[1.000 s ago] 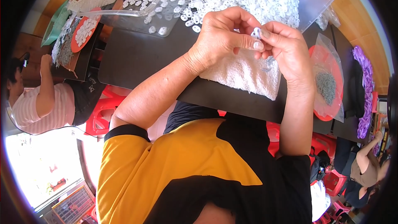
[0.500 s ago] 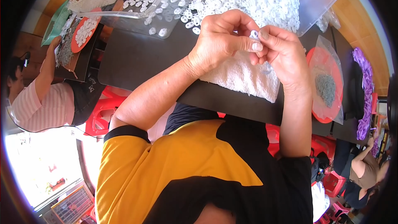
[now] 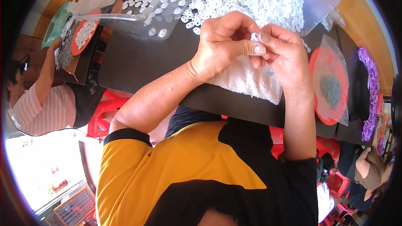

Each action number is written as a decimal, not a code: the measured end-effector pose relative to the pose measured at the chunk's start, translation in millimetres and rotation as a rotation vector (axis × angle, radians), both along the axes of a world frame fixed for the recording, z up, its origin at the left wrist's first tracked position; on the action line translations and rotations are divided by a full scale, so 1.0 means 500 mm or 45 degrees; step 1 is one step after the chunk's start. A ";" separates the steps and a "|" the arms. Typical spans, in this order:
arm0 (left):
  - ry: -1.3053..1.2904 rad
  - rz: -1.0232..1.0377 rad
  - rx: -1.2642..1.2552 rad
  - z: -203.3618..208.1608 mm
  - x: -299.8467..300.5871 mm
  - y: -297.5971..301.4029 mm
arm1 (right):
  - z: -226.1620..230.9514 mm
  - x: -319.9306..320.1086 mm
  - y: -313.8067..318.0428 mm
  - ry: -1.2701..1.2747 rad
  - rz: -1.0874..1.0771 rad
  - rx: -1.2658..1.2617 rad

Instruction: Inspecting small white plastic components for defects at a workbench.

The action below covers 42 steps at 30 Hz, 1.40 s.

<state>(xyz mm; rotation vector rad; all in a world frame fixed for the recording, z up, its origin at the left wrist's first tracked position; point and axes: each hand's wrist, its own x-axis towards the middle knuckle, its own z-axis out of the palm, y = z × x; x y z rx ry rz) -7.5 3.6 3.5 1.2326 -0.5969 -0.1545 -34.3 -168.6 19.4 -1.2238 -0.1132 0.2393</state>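
Observation:
My left hand (image 3: 224, 44) and my right hand (image 3: 289, 56) meet above the dark table, fingertips pinched together. Between them is a small white oval plastic piece (image 3: 254, 37) with a hole in it. Thumbs and fingers cover most of the piece, so anything else in the pinch is hidden. Below the hands a white towel (image 3: 247, 84) lies near the table's front edge. Just beyond them, a heap of similar white pieces (image 3: 255, 0) fills a clear plastic bin.
More white pieces lie by a clear tray (image 3: 167, 31) at the back left. To the right, a red plate (image 3: 317, 104) carries a plastic bag of small grey metal parts (image 3: 331, 90). Purple bundled material (image 3: 368, 96) hangs farther right. A co-worker (image 3: 44, 104) sits at the left.
The white piece has shifted slightly left and turned a little between my fingertips. Both hands keep their pinch in nearly the same place.

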 end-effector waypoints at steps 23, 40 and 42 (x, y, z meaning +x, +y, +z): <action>-0.108 0.261 0.053 0.009 0.004 -0.003 | 0.003 0.006 -0.018 -0.113 -0.110 -0.152; -1.187 1.185 0.791 0.161 0.031 0.120 | 0.016 0.002 -0.053 -0.258 -0.633 0.018; -1.143 0.726 0.817 0.110 0.013 0.070 | 0.018 0.001 -0.046 -0.284 -0.650 0.000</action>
